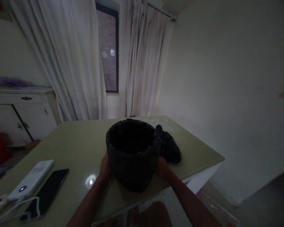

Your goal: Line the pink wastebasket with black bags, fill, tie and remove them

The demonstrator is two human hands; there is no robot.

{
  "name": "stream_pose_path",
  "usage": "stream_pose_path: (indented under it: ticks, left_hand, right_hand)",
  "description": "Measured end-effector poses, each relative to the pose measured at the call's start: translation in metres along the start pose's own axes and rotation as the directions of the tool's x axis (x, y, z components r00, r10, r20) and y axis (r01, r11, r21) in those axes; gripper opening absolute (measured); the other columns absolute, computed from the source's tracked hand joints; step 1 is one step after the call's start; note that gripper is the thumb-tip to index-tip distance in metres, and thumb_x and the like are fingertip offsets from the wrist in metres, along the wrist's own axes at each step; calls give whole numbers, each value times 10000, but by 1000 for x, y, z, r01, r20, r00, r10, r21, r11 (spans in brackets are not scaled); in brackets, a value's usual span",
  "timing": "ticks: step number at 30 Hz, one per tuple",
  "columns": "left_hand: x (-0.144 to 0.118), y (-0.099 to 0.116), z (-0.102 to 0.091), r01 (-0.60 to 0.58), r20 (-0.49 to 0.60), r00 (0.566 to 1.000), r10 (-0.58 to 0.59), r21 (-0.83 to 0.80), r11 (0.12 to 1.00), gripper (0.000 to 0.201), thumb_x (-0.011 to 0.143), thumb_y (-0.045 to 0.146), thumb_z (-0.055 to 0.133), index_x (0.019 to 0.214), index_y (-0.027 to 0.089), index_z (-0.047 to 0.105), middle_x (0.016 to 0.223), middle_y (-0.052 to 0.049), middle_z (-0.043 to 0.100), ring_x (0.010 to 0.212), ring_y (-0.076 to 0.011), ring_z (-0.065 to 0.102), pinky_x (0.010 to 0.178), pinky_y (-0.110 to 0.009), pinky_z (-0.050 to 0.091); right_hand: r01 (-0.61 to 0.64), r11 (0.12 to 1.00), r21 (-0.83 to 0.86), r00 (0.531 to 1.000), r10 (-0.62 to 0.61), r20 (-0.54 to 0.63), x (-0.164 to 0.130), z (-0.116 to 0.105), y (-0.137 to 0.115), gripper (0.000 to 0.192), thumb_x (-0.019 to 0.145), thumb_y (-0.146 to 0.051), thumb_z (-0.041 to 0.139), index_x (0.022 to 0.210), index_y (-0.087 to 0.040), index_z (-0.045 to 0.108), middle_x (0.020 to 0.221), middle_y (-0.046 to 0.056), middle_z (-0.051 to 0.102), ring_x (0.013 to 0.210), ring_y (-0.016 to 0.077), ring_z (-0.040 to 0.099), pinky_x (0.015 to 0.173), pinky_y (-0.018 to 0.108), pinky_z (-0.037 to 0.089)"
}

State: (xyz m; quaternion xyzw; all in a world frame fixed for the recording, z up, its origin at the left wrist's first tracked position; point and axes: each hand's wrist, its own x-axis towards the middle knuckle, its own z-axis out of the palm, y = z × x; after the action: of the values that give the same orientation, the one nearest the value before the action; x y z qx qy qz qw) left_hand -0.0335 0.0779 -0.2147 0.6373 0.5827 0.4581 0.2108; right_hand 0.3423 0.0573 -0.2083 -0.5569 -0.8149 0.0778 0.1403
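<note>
A trash can (133, 170) covered by a black bag stands upright at the near side of the greenish table, its mouth open towards me and the bag folded over its rim. My left hand (105, 167) is pressed to its left side. Against its right side lies my right hand (162, 167). The fingers of both hands are mostly hidden behind the can. Just right of it sits a bunched, knotted black plastic bag (169, 146). Whether the can's base touches the tabletop is hard to tell in the dim light.
On the table (85, 135), to the left, lie a white power bank (32, 179), a black phone (48, 192) and a white cable (14, 206). A white cabinet (33, 110) stands at the back left. Curtains (80, 63) hang behind, and a wall (215, 78) rises on the right.
</note>
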Motion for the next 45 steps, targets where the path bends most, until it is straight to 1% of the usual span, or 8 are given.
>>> stream_pose_path:
  ticks: [9, 16, 25, 31, 35, 38, 41, 45]
  left_hand:
    - [-15, 16, -2, -12, 19, 1000, 12, 31, 999, 416, 986, 278, 541, 1349, 143, 694, 1374, -205, 774, 1204, -322, 755, 1008, -429, 582]
    - [-39, 20, -10, -68, 7, 998, 68, 107, 992, 497, 1019, 298, 481, 1480, 145, 586, 1471, -195, 712, 1292, -294, 716, 1048, -394, 567]
    - [-61, 31, -18, -113, 114, 991, 77, 352, 929, 336, 918, 152, 516, 1118, 144, 785, 1227, -218, 791, 1207, -353, 719, 1059, -434, 529]
    - [-76, 36, -25, -166, 197, 977, 79, 476, 863, 453, 1029, 209, 420, 1344, 142, 738, 1373, -204, 764, 1321, -328, 686, 1130, -428, 497]
    - [-87, 33, -26, -217, 270, 960, 74, 549, 807, 508, 1073, 267, 385, 1485, 161, 664, 1582, -178, 652, 1460, -299, 610, 1243, -442, 420]
    - [-98, 30, -26, -219, 303, 952, 33, 604, 766, 563, 1099, 328, 340, 1573, 149, 586, 1712, -177, 516, 1580, -330, 490, 1293, -526, 361]
    - [-109, 31, -27, -209, 316, 949, -10, 650, 731, 611, 1103, 364, 327, 1646, 143, 502, 1762, -184, 428, 1642, -354, 396, 1316, -592, 307]
    - [-118, 38, -30, -211, 326, 945, -36, 688, 695, 648, 1106, 391, 298, 1681, 142, 461, 1782, -171, 390, 1654, -355, 372, 1329, -587, 283]
  right_hand:
    - [-34, 998, 52, 999, 36, -24, -10, -5, -15, 488, 928, -191, 557, 1380, -131, 732, 1410, 180, 746, 1328, 328, 709, 1164, 419, 543]
    - [-36, 991, 127, 994, 49, -98, -28, -9, -35, 526, 1009, -206, 471, 1497, -131, 651, 1489, 186, 699, 1356, 318, 692, 1175, 435, 534]
    - [-17, 999, 41, 988, 23, -156, -44, 0, -39, 555, 1035, -211, 466, 1566, -122, 603, 1589, 159, 630, 1500, 265, 582, 1287, 416, 432]
    - [-120, 992, -33, 978, 112, -176, -56, 11, -38, 619, 1079, -319, 481, 1649, -81, 502, 1714, 193, 473, 1635, 303, 404, 1357, 464, 322]
    - [-168, 983, -68, 971, 153, -185, -66, 15, -43, 630, 1113, -425, 450, 1644, -92, 515, 1714, 178, 480, 1619, 306, 432, 1362, 463, 311]
    - [-180, 979, -94, 968, 160, -192, -75, 17, -48, 648, 1115, -451, 451, 1651, -91, 503, 1719, 181, 470, 1630, 310, 412, 1366, 474, 289]
    - [-179, 977, -117, 969, 154, -192, -85, 18, -53, 650, 1121, -454, 434, 1663, -98, 485, 1732, 186, 443, 1647, 316, 382, 1364, 512, 277]
    - [-192, 972, -135, 966, 162, -202, -95, 19, -59, 639, 1123, -466, 438, 1658, -121, 495, 1726, 192, 446, 1635, 321, 404, 1349, 531, 299]
